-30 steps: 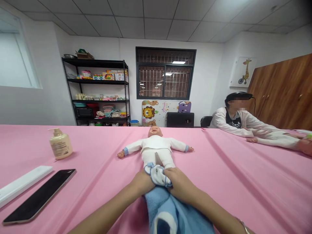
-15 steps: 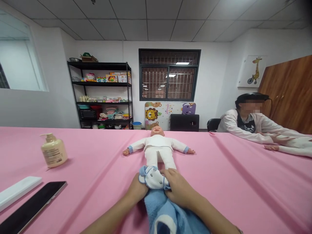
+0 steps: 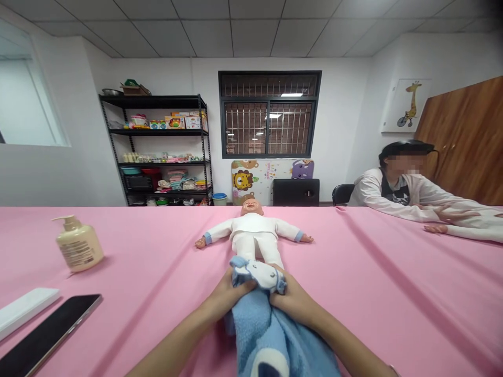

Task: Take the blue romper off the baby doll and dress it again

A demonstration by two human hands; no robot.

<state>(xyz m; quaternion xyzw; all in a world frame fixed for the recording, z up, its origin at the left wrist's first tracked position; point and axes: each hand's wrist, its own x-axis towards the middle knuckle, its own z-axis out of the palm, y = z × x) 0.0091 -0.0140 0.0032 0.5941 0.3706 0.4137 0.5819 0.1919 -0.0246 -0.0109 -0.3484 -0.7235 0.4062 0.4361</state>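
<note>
Left hand (image 3: 230, 298) and right hand (image 3: 293, 303) grip one blue blanket (image 3: 271, 335) (one baby doll (image 3: 251, 235) beyond)

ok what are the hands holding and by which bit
A blue fleece blanket, gripped at its top end beside a white blue-trimmed cloth: the left hand on one side, the right hand on the other.

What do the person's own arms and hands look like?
The left forearm and right forearm are bare; the left hand and right hand wear no gloves. Something thin, perhaps a bracelet, shows at the edge by the right wrist.
</note>
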